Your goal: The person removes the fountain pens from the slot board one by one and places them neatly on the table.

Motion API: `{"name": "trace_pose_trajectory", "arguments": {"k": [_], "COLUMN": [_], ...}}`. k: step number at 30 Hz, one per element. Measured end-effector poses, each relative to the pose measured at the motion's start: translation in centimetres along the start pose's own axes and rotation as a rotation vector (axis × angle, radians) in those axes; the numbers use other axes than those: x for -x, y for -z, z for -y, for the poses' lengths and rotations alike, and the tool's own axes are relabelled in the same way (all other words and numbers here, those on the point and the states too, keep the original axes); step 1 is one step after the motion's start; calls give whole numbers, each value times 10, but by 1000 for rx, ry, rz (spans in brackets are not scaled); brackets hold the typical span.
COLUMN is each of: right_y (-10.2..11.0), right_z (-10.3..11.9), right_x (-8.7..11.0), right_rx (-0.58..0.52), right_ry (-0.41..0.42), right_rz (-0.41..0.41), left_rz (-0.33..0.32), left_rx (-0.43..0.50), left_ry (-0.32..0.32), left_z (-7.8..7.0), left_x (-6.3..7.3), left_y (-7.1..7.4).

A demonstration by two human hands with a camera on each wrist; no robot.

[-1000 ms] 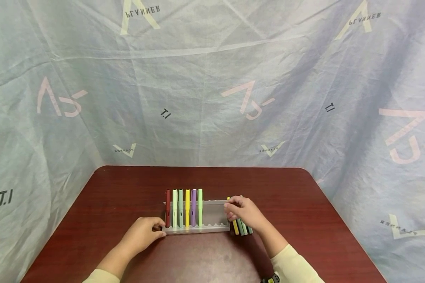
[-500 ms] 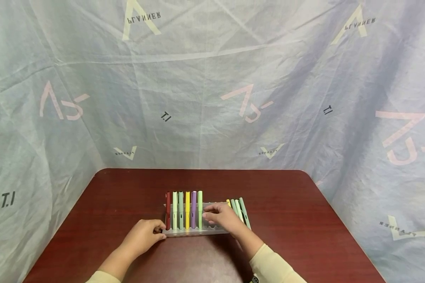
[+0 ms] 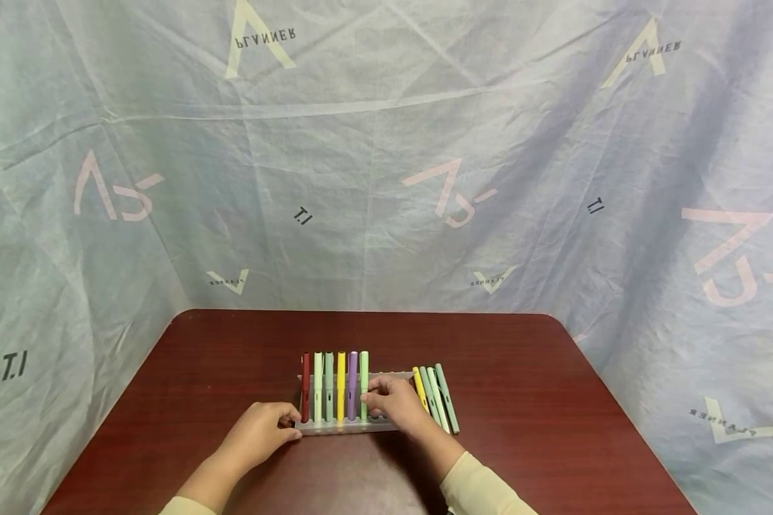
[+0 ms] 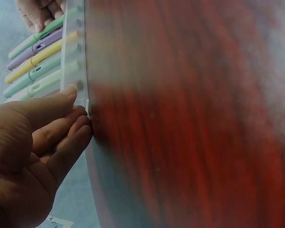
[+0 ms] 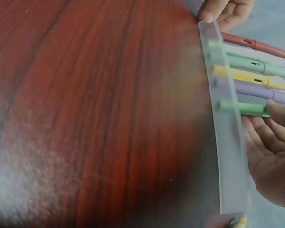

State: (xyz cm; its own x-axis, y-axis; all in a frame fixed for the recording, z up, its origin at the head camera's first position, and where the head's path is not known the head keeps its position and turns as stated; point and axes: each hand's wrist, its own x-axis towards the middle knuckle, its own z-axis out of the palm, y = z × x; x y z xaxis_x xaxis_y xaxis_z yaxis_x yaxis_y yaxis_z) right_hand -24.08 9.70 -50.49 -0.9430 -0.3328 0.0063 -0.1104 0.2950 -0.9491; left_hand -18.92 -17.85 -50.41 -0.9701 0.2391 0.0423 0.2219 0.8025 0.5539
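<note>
A clear plastic pen rack lies on the table, bearing a row of pens. From the left come a dark red pen, a pale green pen, a grey-green pen, a yellow pen, a purple pen and a light green pen. My left hand holds the rack's left front corner, thumb on its front strip in the left wrist view. My right hand pinches the light green pen between thumb and fingers and covers part of the rack's right side.
Right of the rack, several more pens lie side by side on the table: a yellow one, greenish ones and a whitish one. The dark red wooden table meets a grey printed cloth behind and at the sides.
My right hand has moved left from the loose pens on the right to the light green pen in the rack. The left hand stays at the rack's corner.
</note>
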Motion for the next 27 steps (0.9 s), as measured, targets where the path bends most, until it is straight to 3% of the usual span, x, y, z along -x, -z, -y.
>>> {"name": "trace_pose_trajectory", "arguments": {"k": [12, 21, 27], "right_y": [-1, 10, 20], "right_z": [4, 22, 2], "right_x": [3, 11, 10], "right_rx": [154, 14, -6], "right_ry": [43, 68, 53], "right_rz": [-62, -38, -29], "left_rz": [-3, -20, -23], "left_rx": [8, -4, -8], "left_ry": [18, 10, 17], "left_z": [-1, -2, -1], "left_x": [0, 1, -1], "left_y": [-1, -1, -2]}}
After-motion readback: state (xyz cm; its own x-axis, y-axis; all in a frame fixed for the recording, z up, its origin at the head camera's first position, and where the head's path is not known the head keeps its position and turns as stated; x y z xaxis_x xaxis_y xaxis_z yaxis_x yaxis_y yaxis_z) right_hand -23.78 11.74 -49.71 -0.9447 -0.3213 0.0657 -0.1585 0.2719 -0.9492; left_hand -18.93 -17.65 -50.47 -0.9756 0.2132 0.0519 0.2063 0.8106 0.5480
